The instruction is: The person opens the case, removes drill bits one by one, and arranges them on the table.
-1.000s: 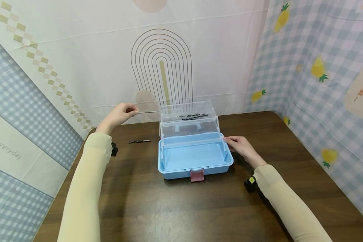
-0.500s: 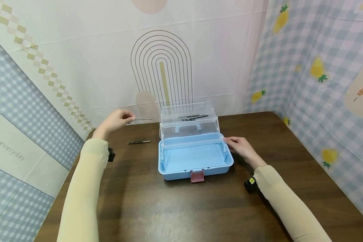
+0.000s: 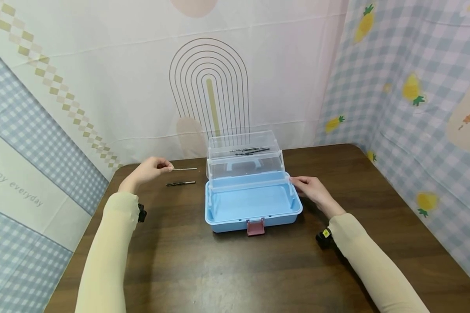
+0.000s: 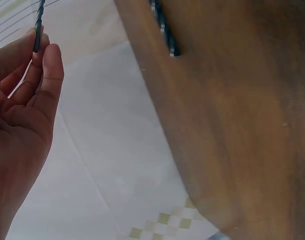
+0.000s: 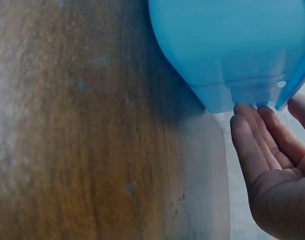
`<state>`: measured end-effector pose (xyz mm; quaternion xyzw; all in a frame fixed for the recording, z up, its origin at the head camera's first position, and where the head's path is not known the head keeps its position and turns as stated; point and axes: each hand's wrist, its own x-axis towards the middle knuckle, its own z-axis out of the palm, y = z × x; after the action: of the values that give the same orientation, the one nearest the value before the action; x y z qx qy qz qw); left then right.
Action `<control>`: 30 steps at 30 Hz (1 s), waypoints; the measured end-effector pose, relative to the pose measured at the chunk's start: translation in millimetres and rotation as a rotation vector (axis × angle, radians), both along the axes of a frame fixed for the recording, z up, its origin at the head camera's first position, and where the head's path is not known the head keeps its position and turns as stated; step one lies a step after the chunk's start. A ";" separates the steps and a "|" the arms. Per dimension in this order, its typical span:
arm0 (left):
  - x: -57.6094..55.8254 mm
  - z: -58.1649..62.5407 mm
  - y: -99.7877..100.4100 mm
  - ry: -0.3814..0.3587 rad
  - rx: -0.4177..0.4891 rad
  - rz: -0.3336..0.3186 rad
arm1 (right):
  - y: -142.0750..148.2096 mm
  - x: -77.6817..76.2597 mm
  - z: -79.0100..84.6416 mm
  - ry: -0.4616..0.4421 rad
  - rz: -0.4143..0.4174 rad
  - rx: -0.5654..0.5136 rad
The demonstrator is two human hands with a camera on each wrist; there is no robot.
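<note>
Patterned cloth hangs behind a brown tabletop; above its far left part, the left hand pinches a thin drill bit in its grip, near a second bit; the right hand seems clamped on the blue box at its right side; more bits lie in a clear tray; the step looks like handling one bit, box steadied; the next move likely calls for a light, level pinch.

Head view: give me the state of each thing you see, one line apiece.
Blue box, open, right hand at its rim
Latch, unfastened, hanging down
Clear trays, raised
Stored bits, lying in a tray
Held bit, pinched by left hand
Table bit, lying flat
</note>
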<state>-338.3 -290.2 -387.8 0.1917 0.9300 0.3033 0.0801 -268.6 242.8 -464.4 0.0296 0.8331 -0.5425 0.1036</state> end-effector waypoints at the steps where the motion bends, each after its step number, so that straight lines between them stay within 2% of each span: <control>1: 0.8 -3.0 -1.7 -0.014 0.003 0.002 | -0.3 -0.2 -0.5 0.001 0.001 -0.003; 7: 4.3 -21.8 -10.8 -0.075 0.005 0.024 | -0.4 -1.0 -2.9 0.000 -0.002 -0.014; 13: 6.7 -34.1 -9.6 -0.099 0.012 0.015 | -2.3 -1.1 -1.8 0.002 -0.017 -0.014; 22: 7.6 -52.5 -6.8 -0.102 -0.020 -0.027 | -3.2 -1.2 -0.6 -0.007 -0.025 -0.015; 27: 6.9 -62.5 -10.1 -0.122 0.000 -0.015 | -1.4 -2.1 -0.4 -0.023 -0.025 -0.021; 30: 5.5 -65.7 -11.4 -0.108 -0.001 -0.013 | -0.1 -2.1 -1.2 -0.025 -0.026 -0.014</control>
<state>-332.7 -301.6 -453.5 0.1808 0.9232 0.3123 0.1324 -270.7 242.7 -465.6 0.0465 0.8275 -0.5492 0.1072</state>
